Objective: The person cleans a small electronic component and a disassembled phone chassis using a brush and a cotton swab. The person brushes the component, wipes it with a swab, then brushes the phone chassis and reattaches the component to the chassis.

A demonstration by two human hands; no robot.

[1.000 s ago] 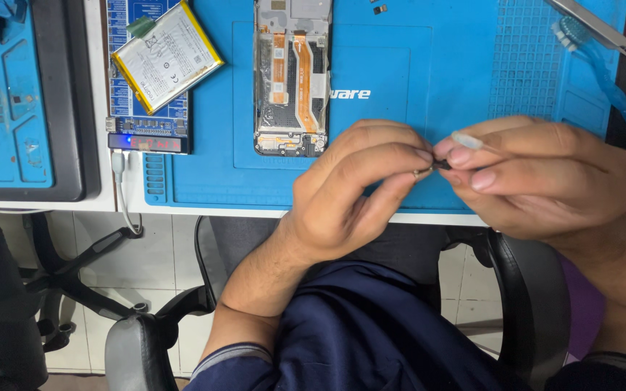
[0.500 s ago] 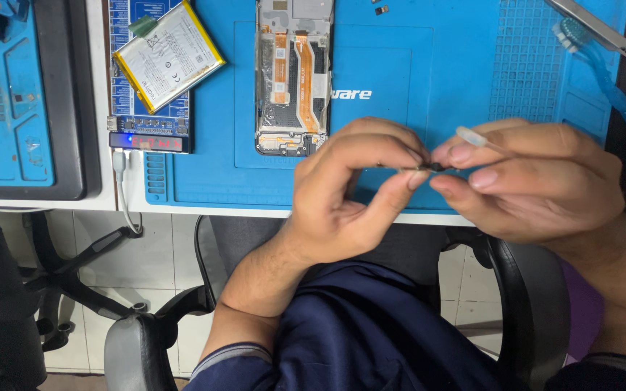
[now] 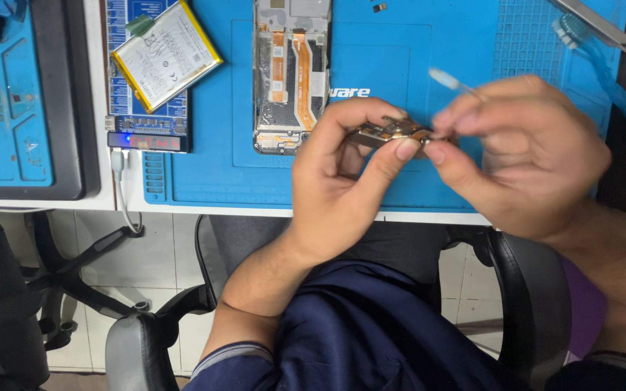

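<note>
Gold-toned metal and dark edges mark the small circuit board [image 3: 391,133], which sits right of the frame's centre, pinched between the thumb and curled forefinger of the left hand [image 3: 342,181]; that grip is closed tight on the board's left end, lifted above the bench rather than resting on it. The right hand [image 3: 523,156] closes its fingertips on the board's right end, and a thin pale stick-like tool [image 3: 449,80] juts up and to the left from between its fingers; motion blur hides exactly how the fingers share the tool and the board. With so little of the part held, a slip seems the likeliest fault: it could drop past the bench edge into the lap or down by the chair. Pulling from both ends might also bend the board or strain whatever is fixed on it. Just above and left of the hands, the opened phone frame [image 3: 291,72] lies on the blue work mat [image 3: 429,43] with its orange flex cable [image 3: 303,69] exposed, near enough that a jerk of the left hand might knock it. A yellow-edged battery [image 3: 166,54] rests in the upper left on a blue test board [image 3: 139,119], and tweezers [image 3: 592,25] lie at the upper right, well apart from the hands.
</note>
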